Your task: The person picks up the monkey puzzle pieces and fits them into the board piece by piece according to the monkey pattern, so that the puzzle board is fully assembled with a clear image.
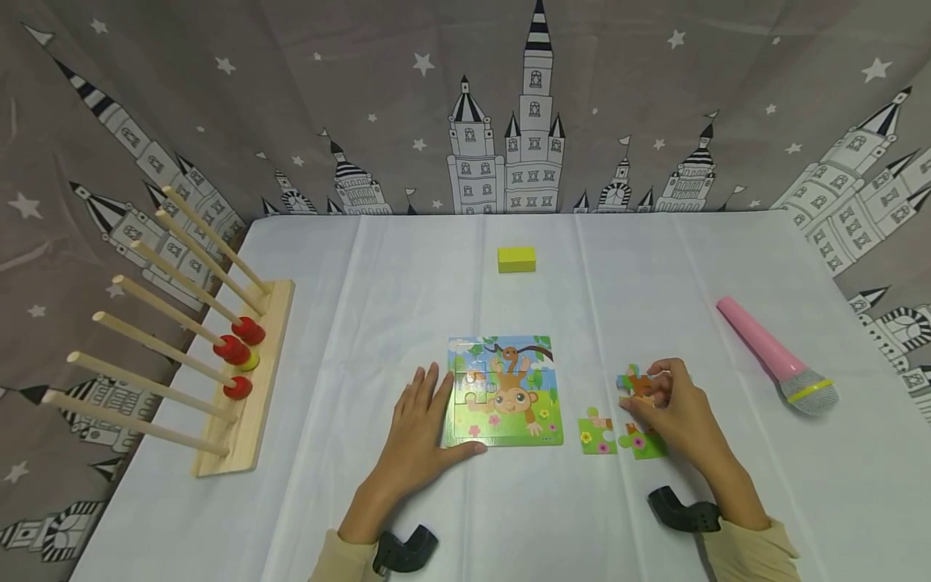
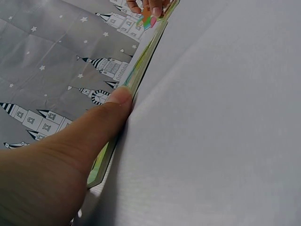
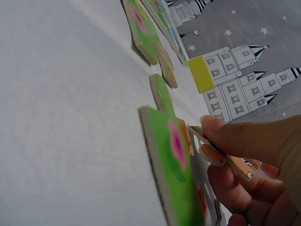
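A jigsaw puzzle board [image 1: 507, 404] with a monkey picture lies on the white table. My left hand [image 1: 416, 440] rests at its left side with straight fingers. The left thumb [image 2: 120, 96] touches the board's near edge. Right of the board, my right hand [image 1: 672, 404] pinches a puzzle piece [image 1: 634, 383] between thumb and fingers, tilted up in the right wrist view. Under and beside that hand lies a green piece with a pink flower [image 3: 175, 155]. Another green piece [image 1: 596, 436] lies between it and the board.
A yellow block [image 1: 516, 260] sits behind the board. At the right lies a pink toy microphone [image 1: 764, 343]. On the left stands a wooden peg rack [image 1: 272, 347] with tall pegs and several red and yellow beads. A castle-print cloth [image 1: 407, 105] hangs at the back.
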The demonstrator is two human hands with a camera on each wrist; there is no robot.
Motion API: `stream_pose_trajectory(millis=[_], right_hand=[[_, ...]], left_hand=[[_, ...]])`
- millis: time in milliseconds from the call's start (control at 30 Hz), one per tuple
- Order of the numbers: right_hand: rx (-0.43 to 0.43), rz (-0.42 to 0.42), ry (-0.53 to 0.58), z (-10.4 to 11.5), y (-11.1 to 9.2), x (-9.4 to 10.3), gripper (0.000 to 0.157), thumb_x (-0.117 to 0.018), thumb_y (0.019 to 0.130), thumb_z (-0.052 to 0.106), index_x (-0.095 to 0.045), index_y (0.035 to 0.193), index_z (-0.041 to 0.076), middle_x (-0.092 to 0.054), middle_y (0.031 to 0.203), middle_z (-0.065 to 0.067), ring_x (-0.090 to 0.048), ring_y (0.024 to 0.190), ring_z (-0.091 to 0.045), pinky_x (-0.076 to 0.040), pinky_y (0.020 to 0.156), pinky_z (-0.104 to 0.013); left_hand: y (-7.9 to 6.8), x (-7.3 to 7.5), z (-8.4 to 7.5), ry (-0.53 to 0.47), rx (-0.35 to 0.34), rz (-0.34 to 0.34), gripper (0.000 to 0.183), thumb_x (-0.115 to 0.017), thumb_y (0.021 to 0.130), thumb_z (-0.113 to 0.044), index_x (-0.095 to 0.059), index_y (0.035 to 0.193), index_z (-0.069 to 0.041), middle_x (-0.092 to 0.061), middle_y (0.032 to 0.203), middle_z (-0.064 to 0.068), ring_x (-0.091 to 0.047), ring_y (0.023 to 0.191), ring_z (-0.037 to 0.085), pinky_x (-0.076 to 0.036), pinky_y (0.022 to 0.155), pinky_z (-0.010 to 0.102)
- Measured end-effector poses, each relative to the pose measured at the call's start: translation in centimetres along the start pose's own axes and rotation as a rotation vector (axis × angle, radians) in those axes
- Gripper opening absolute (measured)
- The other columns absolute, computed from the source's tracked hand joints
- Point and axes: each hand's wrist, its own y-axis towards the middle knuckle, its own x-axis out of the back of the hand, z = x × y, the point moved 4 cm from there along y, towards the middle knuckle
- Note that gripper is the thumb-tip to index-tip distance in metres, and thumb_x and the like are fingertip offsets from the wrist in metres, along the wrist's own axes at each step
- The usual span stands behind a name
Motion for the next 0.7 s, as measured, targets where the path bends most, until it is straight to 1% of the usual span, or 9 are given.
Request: stream_pose_trajectory(millis=[133, 233, 367, 500, 700], right_hand=[[0.035, -0.024, -0.006, -0.02, -0.02, -0.1, 0.052, -0.075, 0.074, 0.023, -0.042, 0.112, 0.007, -0.059, 0.081, -0.007, -0.044, 0.061, -0.002, -0.038, 0.054, -0.018], [0.11, -0.06, -0.033, 0.23, -0.05, -0.22, 0.047, -0.075, 0.073, 0.018, -0.05, 0.113, 0.01, -0.06, 0.079, -0.005, -0.043, 0.061, -0.004, -0.037, 0.053, -0.018], [0.208, -0.096, -0.034, 0.64, -0.16, -0.39, 0.036, -0.075, 0.072, 0.011, -0.063, 0.106, 0.012, -0.062, 0.079, -0.002, -0.041, 0.062, -0.005, -0.037, 0.053, -0.017], [0.228, -0.091, -0.005, 0.71, -0.28, -0.52, 0.031, -0.074, 0.073, 0.011, -0.066, 0.102, 0.011, -0.064, 0.085, -0.003, -0.041, 0.064, -0.004, -0.037, 0.055, -0.017], [0.248, -0.081, 0.011, 0.78, -0.21, -0.92, 0.032, -0.075, 0.073, 0.01, -0.066, 0.103, 0.01, -0.065, 0.09, -0.004, -0.043, 0.069, -0.003, -0.04, 0.059, -0.016]], left_hand=[[0.01, -0.01, 0.01, 0.001, 0.0, 0.0, 0.102, -0.067, 0.068, -0.06, -0.023, 0.144, -0.008, -0.011, 0.153, 0.013, -0.002, 0.142, 0.029, -0.006, 0.113, 0.047], [-0.01, 0.04, -0.1, 0.005, -0.011, -0.014, 0.102, -0.068, 0.067, -0.059, -0.025, 0.144, -0.007, -0.012, 0.152, 0.014, -0.004, 0.142, 0.031, -0.008, 0.113, 0.049], [-0.04, 0.09, -0.2, 0.008, -0.018, -0.028, 0.1, -0.067, 0.068, -0.059, -0.027, 0.143, -0.006, -0.014, 0.152, 0.016, -0.005, 0.142, 0.032, -0.01, 0.112, 0.051], [-0.04, 0.09, -0.2, 0.009, -0.016, -0.029, 0.1, -0.067, 0.068, -0.059, -0.026, 0.143, -0.006, -0.014, 0.152, 0.016, -0.005, 0.142, 0.032, -0.01, 0.112, 0.051], [-0.06, 0.02, -0.08, 0.019, -0.019, -0.033, 0.1, -0.067, 0.068, -0.059, -0.027, 0.143, -0.005, -0.015, 0.152, 0.016, -0.006, 0.141, 0.032, -0.01, 0.112, 0.05]])
